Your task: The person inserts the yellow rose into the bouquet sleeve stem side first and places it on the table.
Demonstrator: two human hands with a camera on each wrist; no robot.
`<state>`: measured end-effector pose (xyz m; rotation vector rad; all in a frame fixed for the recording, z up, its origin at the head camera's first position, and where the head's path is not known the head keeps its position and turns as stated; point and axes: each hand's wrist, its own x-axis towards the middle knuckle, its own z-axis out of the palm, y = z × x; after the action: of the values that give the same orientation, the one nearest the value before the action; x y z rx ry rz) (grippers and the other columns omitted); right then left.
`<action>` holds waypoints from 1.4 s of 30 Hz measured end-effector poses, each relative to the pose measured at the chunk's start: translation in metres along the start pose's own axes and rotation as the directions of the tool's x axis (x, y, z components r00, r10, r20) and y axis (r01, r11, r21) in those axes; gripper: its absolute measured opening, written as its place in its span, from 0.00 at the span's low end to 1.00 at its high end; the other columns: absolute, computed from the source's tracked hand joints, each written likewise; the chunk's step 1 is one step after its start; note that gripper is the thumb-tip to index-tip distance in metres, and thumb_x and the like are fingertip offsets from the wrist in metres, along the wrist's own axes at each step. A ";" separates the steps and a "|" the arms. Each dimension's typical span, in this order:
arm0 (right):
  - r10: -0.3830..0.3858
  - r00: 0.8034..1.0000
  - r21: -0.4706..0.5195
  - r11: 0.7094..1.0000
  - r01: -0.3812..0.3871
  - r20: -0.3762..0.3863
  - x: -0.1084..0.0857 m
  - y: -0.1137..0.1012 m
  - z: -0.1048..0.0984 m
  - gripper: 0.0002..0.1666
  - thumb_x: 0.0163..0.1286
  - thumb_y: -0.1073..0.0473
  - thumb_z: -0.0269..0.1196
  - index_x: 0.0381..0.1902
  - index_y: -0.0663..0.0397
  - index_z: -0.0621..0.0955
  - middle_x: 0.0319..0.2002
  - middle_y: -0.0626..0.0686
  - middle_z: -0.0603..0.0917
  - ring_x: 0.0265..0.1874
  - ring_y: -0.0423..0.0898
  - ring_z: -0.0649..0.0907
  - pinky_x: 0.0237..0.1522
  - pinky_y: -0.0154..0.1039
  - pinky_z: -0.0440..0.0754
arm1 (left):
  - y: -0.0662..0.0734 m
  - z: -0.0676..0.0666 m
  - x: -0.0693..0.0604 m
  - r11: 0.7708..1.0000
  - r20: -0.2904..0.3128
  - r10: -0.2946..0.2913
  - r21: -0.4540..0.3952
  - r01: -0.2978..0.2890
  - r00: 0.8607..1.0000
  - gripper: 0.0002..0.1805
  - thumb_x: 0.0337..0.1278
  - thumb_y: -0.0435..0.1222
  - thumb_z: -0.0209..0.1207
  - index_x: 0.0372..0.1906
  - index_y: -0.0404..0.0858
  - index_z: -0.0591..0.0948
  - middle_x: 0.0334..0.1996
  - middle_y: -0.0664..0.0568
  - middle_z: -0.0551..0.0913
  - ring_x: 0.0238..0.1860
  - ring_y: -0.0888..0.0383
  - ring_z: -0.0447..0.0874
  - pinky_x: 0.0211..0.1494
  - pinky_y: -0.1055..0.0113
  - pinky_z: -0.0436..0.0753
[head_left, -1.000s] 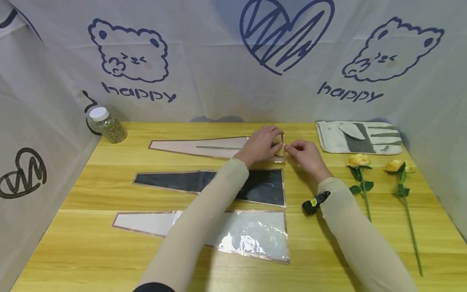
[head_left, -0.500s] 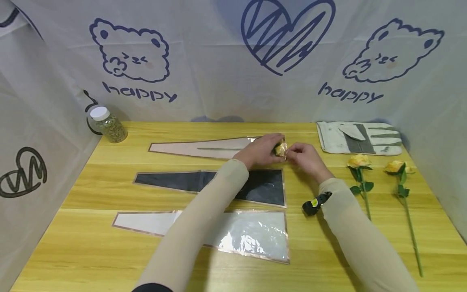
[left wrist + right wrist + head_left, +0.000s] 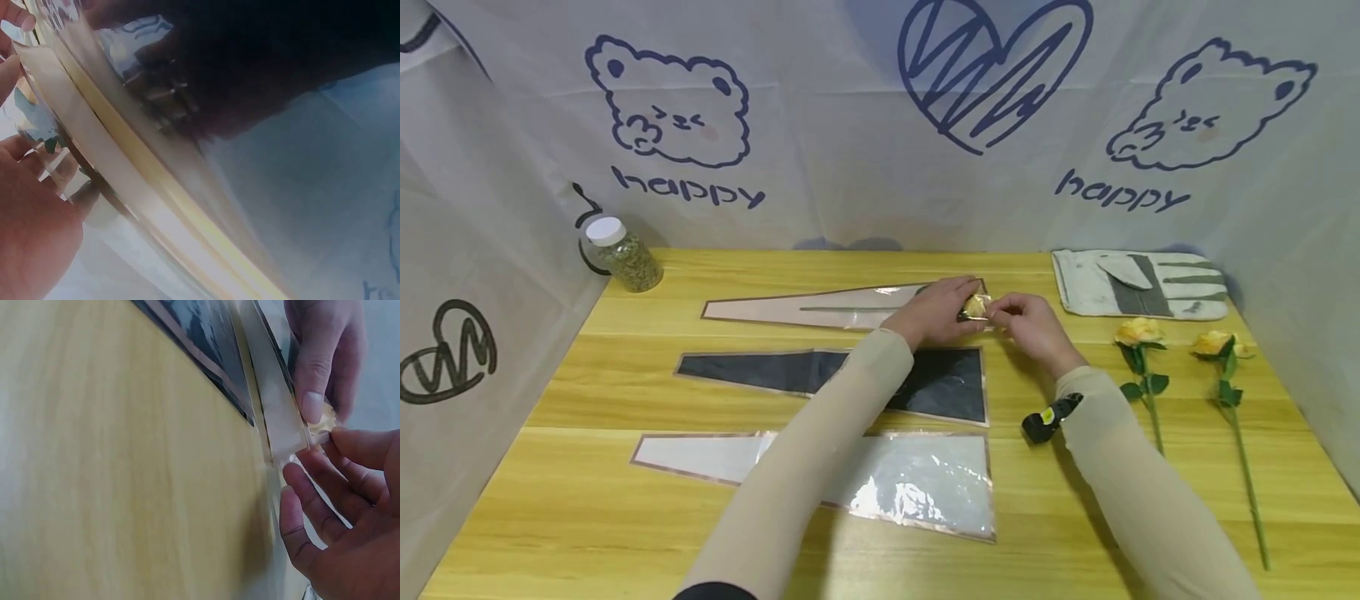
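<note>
The pink sleeve point(image 3: 760, 310) lies across the back of the wooden table point(image 3: 565, 517), a long tapering wrapper with a brown border and a shiny clear front, its narrow tip towards the left of the head view and its wide end under the hands. Inside it is a yellow rose point(image 3: 976, 307): the thin green stem runs along the middle, and the bloom shows at the wide end, behind glossy film, just past the left hand point(image 3: 936, 312). Below it in the head view lie a black sleeve point(image 3: 752, 372) and a white sleeve point(image 3: 700, 454).

Compared with one second ago, the pink sleeve has slid a little leftward and its tip sits lower in view. The left hand, raised and arched then, now lies flatter, and more of the bloom is visible. The right hand point(image 3: 1033, 329) has barely moved.

The left arm reaches diagonally over the black and white sleeves; its hand grips the pink sleeve around the bloom, thumb along the near edge, fingers bent over the far side. The right hand comes in from the opposite side, thumb and forefinger pinching the sleeve's wide end, the remaining fingers loosely bent beneath.
</note>
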<state>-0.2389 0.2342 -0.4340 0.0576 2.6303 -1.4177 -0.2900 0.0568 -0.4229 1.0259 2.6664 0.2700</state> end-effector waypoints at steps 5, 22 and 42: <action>0.013 1.000 0.010 1.000 -0.012 -0.013 0.000 0.001 -0.004 0.16 0.77 0.59 0.53 0.49 0.67 0.79 0.48 0.62 0.79 0.43 0.54 0.76 0.44 0.44 0.74 | 0.000 0.000 -0.002 1.000 -0.005 -0.030 0.005 0.030 1.000 0.44 0.69 0.59 0.48 0.79 0.45 0.46 0.77 0.51 0.48 0.75 0.51 0.46 0.74 0.60 0.50; -0.026 1.000 -0.106 0.994 0.027 0.010 -0.003 0.003 -0.005 0.14 0.76 0.58 0.56 0.45 0.63 0.81 0.38 0.58 0.79 0.35 0.51 0.74 0.37 0.43 0.72 | -0.012 -0.002 -0.010 0.998 -0.005 -0.020 -0.058 0.020 1.000 0.42 0.67 0.57 0.54 0.79 0.50 0.51 0.77 0.52 0.50 0.76 0.53 0.45 0.74 0.60 0.50; -0.057 0.995 -0.290 0.954 0.077 0.076 -0.036 -0.013 -0.040 0.18 0.76 0.52 0.56 0.50 0.62 0.79 0.46 0.61 0.80 0.43 0.55 0.77 0.43 0.49 0.75 | -0.018 -0.013 -0.035 0.996 -0.064 -0.056 -0.069 0.051 0.996 0.44 0.67 0.57 0.55 0.78 0.44 0.52 0.78 0.49 0.45 0.76 0.51 0.42 0.74 0.56 0.50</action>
<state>-0.2088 0.2614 -0.3963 -0.1122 2.7773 -1.0126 -0.2804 0.0192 -0.4088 0.9393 2.7183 0.3860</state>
